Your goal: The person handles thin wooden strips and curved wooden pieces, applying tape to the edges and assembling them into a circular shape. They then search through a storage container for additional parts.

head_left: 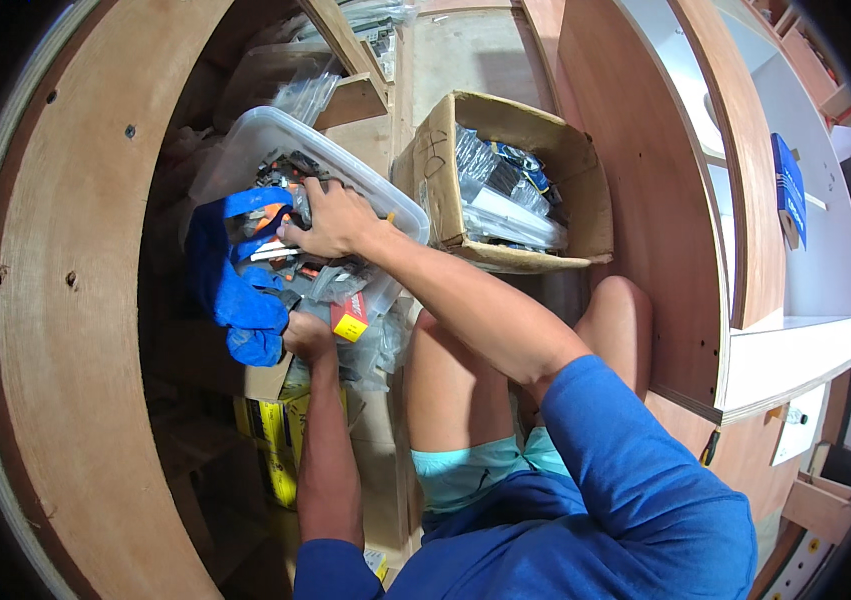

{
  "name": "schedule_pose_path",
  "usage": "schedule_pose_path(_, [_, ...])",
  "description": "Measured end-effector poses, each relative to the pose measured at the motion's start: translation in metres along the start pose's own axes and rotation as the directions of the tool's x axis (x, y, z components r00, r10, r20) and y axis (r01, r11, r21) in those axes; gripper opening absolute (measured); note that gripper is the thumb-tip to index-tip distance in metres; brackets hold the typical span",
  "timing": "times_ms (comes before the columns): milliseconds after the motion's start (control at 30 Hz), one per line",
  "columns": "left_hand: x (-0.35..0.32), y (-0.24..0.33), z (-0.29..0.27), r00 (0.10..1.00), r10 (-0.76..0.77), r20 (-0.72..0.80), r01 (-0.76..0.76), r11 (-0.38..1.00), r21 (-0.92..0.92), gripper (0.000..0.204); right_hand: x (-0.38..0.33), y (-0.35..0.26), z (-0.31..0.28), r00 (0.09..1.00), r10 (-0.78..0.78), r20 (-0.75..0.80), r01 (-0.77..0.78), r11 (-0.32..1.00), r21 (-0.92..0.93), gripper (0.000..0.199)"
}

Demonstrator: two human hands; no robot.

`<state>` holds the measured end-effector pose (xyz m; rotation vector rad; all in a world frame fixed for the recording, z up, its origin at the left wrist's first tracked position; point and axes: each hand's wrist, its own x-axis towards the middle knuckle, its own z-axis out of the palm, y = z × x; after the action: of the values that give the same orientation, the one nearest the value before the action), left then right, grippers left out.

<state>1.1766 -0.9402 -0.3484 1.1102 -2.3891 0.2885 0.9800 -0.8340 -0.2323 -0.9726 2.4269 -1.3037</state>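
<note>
A clear plastic bin point(255, 140) full of small packaged hardware parts sits in front of me inside a wooden cabinet. My right hand point(330, 218) reaches into the bin, its fingers curled down among dark parts and clear bags; what it grips is hidden. My left hand point(307, 335) is at the bin's near edge, closed on a blue cloth point(230, 290) that drapes over the bin's left side. A small red and yellow packet point(349, 318) lies just right of that hand.
An open cardboard box point(585, 200) holding bagged parts stands to the right of the bin. A yellow and black box point(280, 440) lies below the bin. Plywood cabinet walls point(75, 300) close in left and right. My bare knees point(615, 310) are below the box.
</note>
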Motion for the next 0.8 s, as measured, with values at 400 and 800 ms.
schedule_pose_path(400, [0.004,0.006,-0.006,0.999,0.002,-0.053,-0.007,0.996,-0.091,0.01,0.006,0.01,0.021,0.907,0.417,-0.057,-0.398,0.893,0.211,0.107])
schedule_pose_path(800, [0.005,-0.022,0.023,0.962,0.09,-0.257,-0.108,0.993,-0.056,0.018,-0.034,-0.014,0.058,0.926,-0.288,-0.242,0.275,0.957,-0.088,0.042])
